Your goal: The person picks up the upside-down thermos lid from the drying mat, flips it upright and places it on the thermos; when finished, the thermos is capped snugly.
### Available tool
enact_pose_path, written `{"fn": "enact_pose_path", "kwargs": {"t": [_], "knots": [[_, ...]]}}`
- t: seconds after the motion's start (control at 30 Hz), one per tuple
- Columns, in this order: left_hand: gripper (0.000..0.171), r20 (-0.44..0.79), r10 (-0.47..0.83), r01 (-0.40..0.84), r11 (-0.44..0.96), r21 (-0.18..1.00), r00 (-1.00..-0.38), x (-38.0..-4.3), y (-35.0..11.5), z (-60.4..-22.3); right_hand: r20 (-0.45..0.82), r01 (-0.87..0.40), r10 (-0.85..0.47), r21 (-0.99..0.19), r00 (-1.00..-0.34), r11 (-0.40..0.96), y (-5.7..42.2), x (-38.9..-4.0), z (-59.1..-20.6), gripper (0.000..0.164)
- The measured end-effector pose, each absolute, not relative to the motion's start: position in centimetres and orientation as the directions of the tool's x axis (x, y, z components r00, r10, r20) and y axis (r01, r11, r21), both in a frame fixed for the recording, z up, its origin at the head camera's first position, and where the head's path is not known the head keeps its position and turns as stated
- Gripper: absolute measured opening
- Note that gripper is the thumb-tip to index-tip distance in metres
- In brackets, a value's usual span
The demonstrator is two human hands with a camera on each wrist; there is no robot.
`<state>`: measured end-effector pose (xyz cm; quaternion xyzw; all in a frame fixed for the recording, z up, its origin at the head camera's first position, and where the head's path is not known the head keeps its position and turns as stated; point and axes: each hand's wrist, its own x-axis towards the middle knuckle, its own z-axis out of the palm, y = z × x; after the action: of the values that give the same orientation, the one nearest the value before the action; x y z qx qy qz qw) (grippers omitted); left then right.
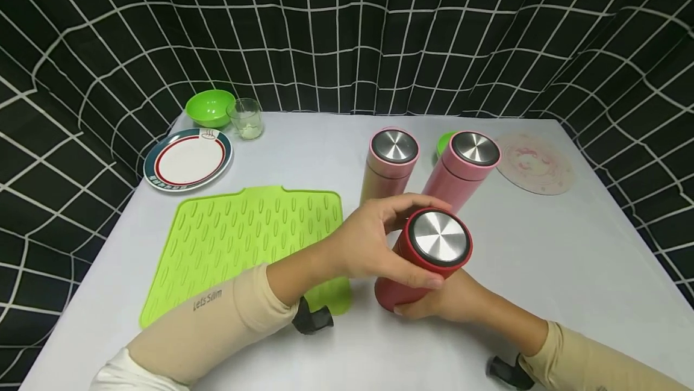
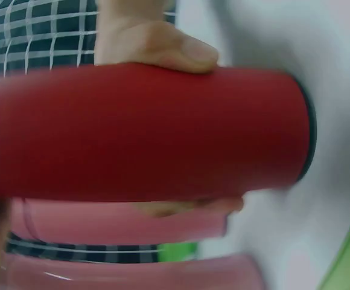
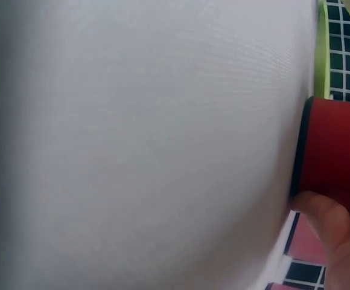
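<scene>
Both of my hands hold a red thermos flask (image 1: 398,285) with a silver, black-rimmed lid (image 1: 440,237). Around its upper part curl the thumb and fingers of my left hand (image 1: 374,240). My right hand (image 1: 455,297) grips the flask lower down, its thumb across the near side. In the left wrist view the red flask (image 2: 145,133) spans the picture, with the right hand's thumb lying along it. Its dark base is at or very near the white table, as the right wrist view shows beside the flask (image 3: 338,154). Some fingers are hidden behind it.
Two pink flasks (image 1: 387,168) (image 1: 461,168) stand just behind. A green ribbed mat (image 1: 244,234) lies left. Farther back left are a plate (image 1: 190,159), a green bowl (image 1: 209,108) and a glass (image 1: 247,120). A pinkish disc (image 1: 535,163) lies back right.
</scene>
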<state>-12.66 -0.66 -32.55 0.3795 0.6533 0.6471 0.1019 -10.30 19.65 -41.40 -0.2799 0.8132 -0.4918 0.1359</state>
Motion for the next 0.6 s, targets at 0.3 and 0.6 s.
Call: {"fn": "enact_pose_path", "kwargs": {"t": [0.3,0.6], "knots": [[0.070,0.530,0.428,0.568,-0.045,0.822,-0.732,-10.7,0.3,-33.0,0.124,-0.394,-0.629,-0.866,-0.767,0.309,19.3,-10.1,-41.4,0.046],[0.070,0.398,0.618,0.411,-0.130,0.902,-0.678,-12.6,-0.6,-33.5,0.069,-0.332,-0.573,-0.868,-0.817,0.369,19.3,-10.2,-41.5,0.055]]}}
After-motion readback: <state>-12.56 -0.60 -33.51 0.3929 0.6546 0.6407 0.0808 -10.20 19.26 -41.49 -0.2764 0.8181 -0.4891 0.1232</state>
